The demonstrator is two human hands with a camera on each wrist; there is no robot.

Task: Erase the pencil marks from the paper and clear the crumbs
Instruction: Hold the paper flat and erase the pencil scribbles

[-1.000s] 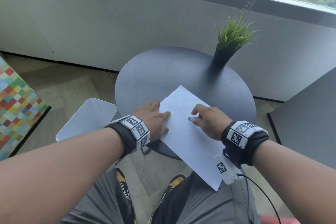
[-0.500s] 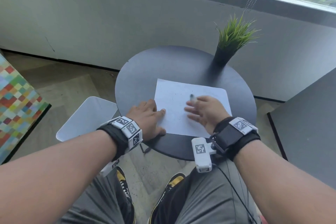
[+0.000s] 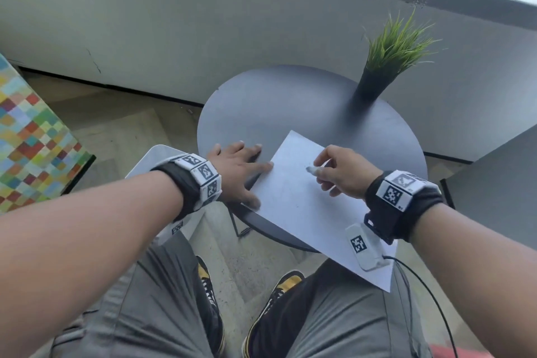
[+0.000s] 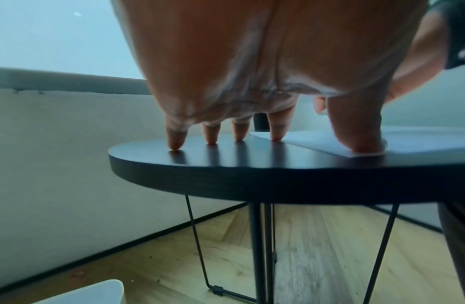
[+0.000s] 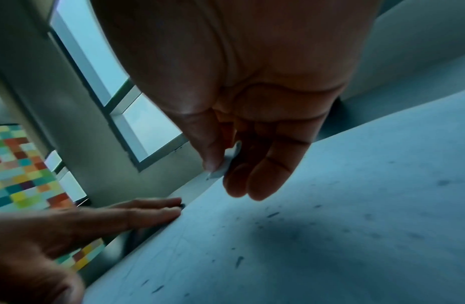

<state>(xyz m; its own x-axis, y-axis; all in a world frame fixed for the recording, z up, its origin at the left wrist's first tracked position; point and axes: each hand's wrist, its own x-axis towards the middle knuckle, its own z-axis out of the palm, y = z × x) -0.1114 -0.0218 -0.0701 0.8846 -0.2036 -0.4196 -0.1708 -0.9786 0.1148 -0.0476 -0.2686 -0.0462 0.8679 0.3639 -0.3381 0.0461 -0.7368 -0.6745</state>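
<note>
A white sheet of paper (image 3: 302, 212) lies askew on the round dark table (image 3: 290, 102), its near corner hanging off the edge over my lap. My left hand (image 3: 250, 171) lies flat, fingers spread on the tabletop, index tip and thumb (image 4: 366, 144) on the paper's left edge (image 4: 317, 139). My right hand (image 3: 322, 174) hovers over the sheet and pinches a small white eraser (image 3: 312, 169) between thumb and fingers. The right wrist view shows the eraser (image 5: 221, 170) just above the paper (image 5: 356, 205), which carries several dark crumbs (image 5: 273, 215) and faint smudges.
A potted grass plant (image 3: 386, 61) stands at the table's far right rim. A white stool (image 3: 151, 163) sits left of the table, a dark surface (image 3: 499, 171) to the right. My knees and shoes are below the table's near edge.
Half a second ago the paper lay square on the table; it has swung to a diagonal with one corner off the edge. My right hand turned back, still holding the eraser.
</note>
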